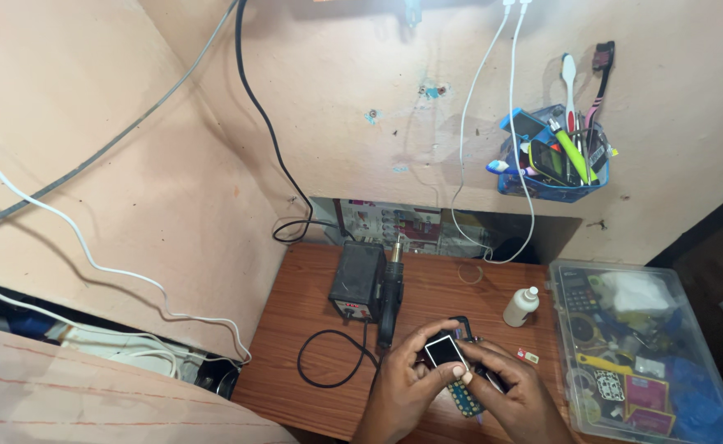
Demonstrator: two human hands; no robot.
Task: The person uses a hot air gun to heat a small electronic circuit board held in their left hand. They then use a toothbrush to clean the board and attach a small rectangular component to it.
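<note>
Head view: both hands grip a small keypad phone (450, 362) over the wooden desk (312, 304); left hand (403, 386) cradles it, right hand (516, 395) pinches its edge. A black hot-air station (357, 281) stands just behind; a white bottle (521, 306) is near.

- The scene is fairly bright and warm, with light coming from a source at 12 o'clock, where the wall (361, 99) glares nearly white along the top edge.
- The white cables (511, 99) and the black cable (267, 123) throw soft, doubled shadows down the wall.
- The blue holder (552, 185) casts a shadow towards 5 o'clock.
- Under the wall's ledge a dark band hides the back of the surface (312, 329).
- Towards 3 o'clock the frame falls into deep shade.
- The wide lens bends the wall edges at 9 o'clock.
- The hands at 6 o'clock look slightly soft; the clear box (571, 395) shows mild sheen.
</note>
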